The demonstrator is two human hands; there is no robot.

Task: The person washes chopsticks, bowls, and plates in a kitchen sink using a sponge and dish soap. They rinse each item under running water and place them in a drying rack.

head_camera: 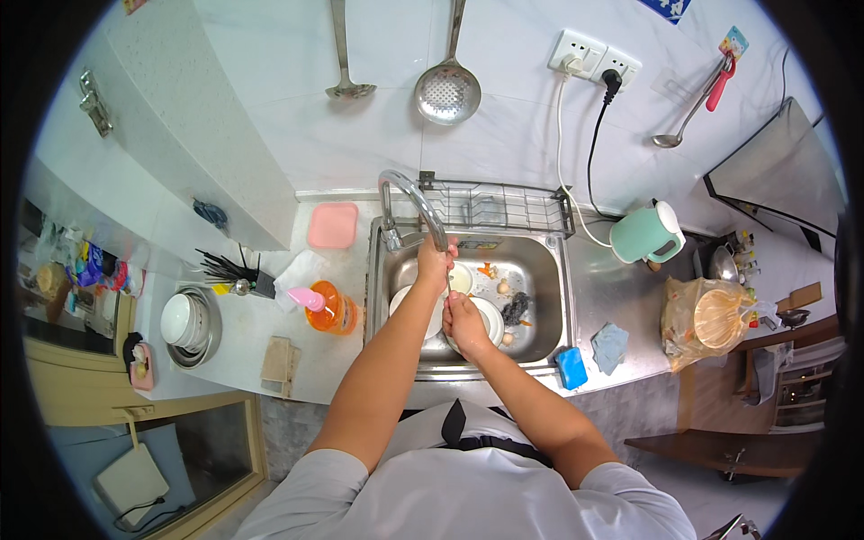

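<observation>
Both my hands are over the stainless steel sink point(540, 270), close together under the curved chrome faucet point(418, 196). My left hand point(435, 262) is beneath the spout, and my right hand point(464, 320) is just below and to its right. A thin utensil point(449, 283) runs between them, with the fingers of both closed on it; its kind cannot be told. In the sink lie white dishes point(489, 317), partly hidden by my hands and left forearm, a dark scouring pad point(515, 309), eggshell-like pieces point(503, 287) and orange food scraps point(484, 270).
A wire rack point(503, 206) stands behind the sink. To the left are an orange bottle with pink pump point(332, 309), black chopsticks in a holder point(264, 283) and stacked bowls point(182, 320). To the right are a blue sponge point(572, 368), a cloth point(610, 347), a green kettle point(641, 233) and a filled plastic bag point(705, 320).
</observation>
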